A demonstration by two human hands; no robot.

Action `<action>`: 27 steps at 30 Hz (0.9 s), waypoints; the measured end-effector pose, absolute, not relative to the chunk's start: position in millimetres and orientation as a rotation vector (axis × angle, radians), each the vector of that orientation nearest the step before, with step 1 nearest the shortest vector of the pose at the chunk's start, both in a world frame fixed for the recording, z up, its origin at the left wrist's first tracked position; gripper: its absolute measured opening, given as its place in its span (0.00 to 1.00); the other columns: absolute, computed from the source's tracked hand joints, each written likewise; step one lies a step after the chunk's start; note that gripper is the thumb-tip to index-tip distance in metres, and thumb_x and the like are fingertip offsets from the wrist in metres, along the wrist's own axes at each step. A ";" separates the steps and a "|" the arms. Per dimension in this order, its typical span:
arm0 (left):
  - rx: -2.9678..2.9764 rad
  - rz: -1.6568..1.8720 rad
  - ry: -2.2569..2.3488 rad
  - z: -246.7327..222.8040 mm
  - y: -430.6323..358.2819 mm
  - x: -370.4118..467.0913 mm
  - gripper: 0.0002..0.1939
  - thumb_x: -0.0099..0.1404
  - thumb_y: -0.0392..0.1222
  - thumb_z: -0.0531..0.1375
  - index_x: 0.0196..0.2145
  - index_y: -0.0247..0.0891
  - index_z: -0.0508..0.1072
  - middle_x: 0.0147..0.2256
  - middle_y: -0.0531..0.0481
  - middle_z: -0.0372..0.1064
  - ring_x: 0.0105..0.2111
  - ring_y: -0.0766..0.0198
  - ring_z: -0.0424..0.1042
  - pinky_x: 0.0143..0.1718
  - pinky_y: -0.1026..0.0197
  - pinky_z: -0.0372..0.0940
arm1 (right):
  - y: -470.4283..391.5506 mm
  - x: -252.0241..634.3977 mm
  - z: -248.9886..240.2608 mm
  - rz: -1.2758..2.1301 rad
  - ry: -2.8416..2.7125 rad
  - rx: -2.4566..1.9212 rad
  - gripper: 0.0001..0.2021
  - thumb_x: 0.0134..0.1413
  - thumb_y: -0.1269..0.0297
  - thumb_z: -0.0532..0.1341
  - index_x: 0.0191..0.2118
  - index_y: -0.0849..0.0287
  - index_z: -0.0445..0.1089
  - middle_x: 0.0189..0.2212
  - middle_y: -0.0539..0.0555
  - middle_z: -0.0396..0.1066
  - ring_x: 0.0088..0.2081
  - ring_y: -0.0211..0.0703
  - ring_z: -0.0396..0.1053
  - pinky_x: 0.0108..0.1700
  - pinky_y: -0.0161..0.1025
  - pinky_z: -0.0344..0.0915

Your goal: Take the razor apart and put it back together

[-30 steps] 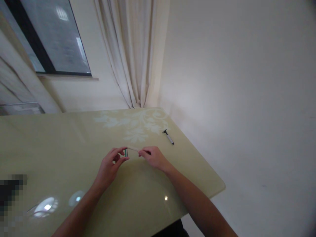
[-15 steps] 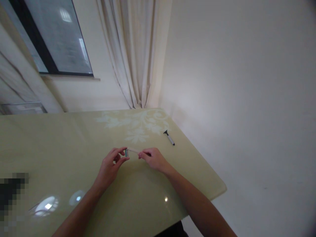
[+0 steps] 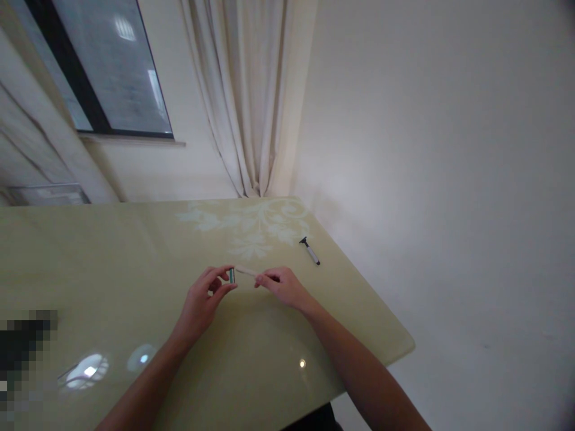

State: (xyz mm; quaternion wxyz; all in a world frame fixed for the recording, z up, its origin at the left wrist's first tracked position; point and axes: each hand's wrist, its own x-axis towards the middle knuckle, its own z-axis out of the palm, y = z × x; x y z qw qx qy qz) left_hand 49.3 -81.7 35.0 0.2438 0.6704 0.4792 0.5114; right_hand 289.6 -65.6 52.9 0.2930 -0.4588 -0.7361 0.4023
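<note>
Between the thumb and fingers of my left hand [image 3: 207, 294] is a small green and dark piece [image 3: 232, 275], held upright by its ends; it looks like a razor cartridge. My right hand [image 3: 282, 287] pinches a thin pale stick [image 3: 246, 271], whose free end points left at the small piece, close beside it. Both hands are above the glossy table [image 3: 135, 257]. Beyond my right hand a razor with a grey handle and black head [image 3: 311, 252] lies on the table.
The table's right edge runs diagonally along a white wall [image 3: 426, 179]. Curtains [image 3: 251, 102] and a window [image 3: 121, 72] are behind the far edge. At the left, a dark pixelated object [image 3: 22, 344] lies on the table.
The pale stick in my right hand has drawn slightly right, so a small gap now shows between its tip and the piece in my left hand. The view has shifted slightly.
</note>
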 end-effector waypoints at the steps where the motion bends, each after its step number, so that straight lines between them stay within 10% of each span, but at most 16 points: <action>1: 1.826 1.401 1.306 34.6 -81.5 49.2 0.17 0.62 0.51 0.67 0.47 0.43 0.80 0.34 0.53 0.71 0.25 0.67 0.66 0.29 0.63 0.65 | -65.9 289.7 53.1 1.111 -1.974 -1.207 0.22 0.67 0.49 0.60 0.39 0.61 0.84 0.19 0.46 0.56 0.24 0.35 0.53 0.28 0.35 0.47; 27: 1.846 1.423 1.280 37.0 -85.0 50.8 0.16 0.63 0.48 0.68 0.48 0.43 0.80 0.34 0.54 0.71 0.26 0.68 0.66 0.30 0.64 0.65 | -67.5 292.4 56.0 1.009 -1.977 -1.198 0.21 0.68 0.51 0.59 0.39 0.62 0.84 0.20 0.47 0.62 0.25 0.35 0.56 0.29 0.36 0.49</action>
